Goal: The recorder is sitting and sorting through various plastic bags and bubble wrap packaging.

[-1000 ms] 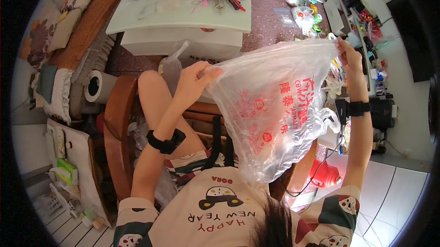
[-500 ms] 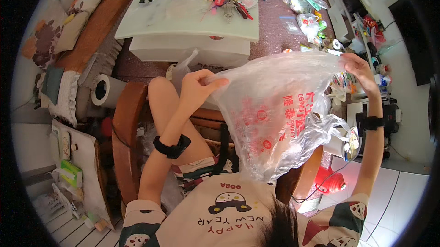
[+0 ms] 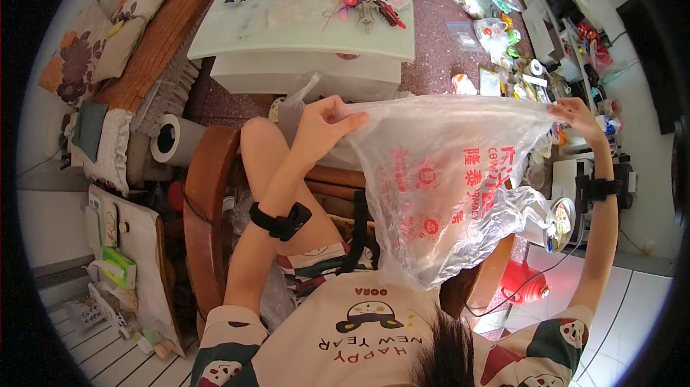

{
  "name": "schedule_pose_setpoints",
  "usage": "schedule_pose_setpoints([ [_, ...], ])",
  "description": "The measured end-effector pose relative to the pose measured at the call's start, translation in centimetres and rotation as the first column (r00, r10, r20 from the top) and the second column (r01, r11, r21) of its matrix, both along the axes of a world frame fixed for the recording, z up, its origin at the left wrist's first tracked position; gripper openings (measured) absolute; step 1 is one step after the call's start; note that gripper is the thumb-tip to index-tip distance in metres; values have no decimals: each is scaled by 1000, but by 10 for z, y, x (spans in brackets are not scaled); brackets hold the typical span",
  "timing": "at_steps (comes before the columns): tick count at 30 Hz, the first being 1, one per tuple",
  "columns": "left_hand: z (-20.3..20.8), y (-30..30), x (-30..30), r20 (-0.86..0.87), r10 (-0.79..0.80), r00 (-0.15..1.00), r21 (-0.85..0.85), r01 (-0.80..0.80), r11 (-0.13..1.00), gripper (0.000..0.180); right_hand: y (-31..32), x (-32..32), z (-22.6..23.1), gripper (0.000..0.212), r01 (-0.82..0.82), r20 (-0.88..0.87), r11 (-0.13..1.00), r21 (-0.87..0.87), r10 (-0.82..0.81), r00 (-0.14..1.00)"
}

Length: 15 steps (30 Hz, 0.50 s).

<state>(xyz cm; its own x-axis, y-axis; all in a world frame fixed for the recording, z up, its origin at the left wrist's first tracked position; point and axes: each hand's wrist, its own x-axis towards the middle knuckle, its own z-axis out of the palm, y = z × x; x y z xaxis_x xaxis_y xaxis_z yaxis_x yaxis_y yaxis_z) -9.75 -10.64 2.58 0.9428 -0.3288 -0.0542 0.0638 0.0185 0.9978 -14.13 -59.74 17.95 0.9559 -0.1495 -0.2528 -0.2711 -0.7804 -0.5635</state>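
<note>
A translucent white plastic bag (image 3: 445,164) with red printing hangs stretched between my hands, over my lap. My left hand (image 3: 327,128) pinches its top left corner between thumb and fingers. At the opposite corner, my right hand (image 3: 575,117) grips the edge with my arm stretched out. The top edge runs nearly straight between them, while the lower part falls in crinkled folds towards my shirt. Its lower right side bunches up with the handles (image 3: 532,207). I cannot make out anything inside it.
Ahead stands a pale glass-topped table (image 3: 287,42) holding red-handled tools, small boxes and plastic packets. Several filled plastic bags (image 3: 492,35) lie on the floor at the far right. A wooden armrest (image 3: 208,222) is on my left; a red flask (image 3: 523,283) stands at right.
My hands have moved slightly to the right and pulled the bag's top edge tighter. The bag hangs flatter, and the view has shifted a little.
</note>
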Motion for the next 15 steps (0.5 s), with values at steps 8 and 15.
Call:
schedule_pose_setpoints([
  [8, 18, -28, -7, -37, 60, 997, -77, -63, 995, 39, 77, 24, -22, 49, -250, 308, 865, -436, 404, 861],
  [15, 17, -20, -15, -21, -70, 997, -162, 66, 985, 47, 179, 40, -40, 52, -497, -205, 828, 258, 550, 810],
])
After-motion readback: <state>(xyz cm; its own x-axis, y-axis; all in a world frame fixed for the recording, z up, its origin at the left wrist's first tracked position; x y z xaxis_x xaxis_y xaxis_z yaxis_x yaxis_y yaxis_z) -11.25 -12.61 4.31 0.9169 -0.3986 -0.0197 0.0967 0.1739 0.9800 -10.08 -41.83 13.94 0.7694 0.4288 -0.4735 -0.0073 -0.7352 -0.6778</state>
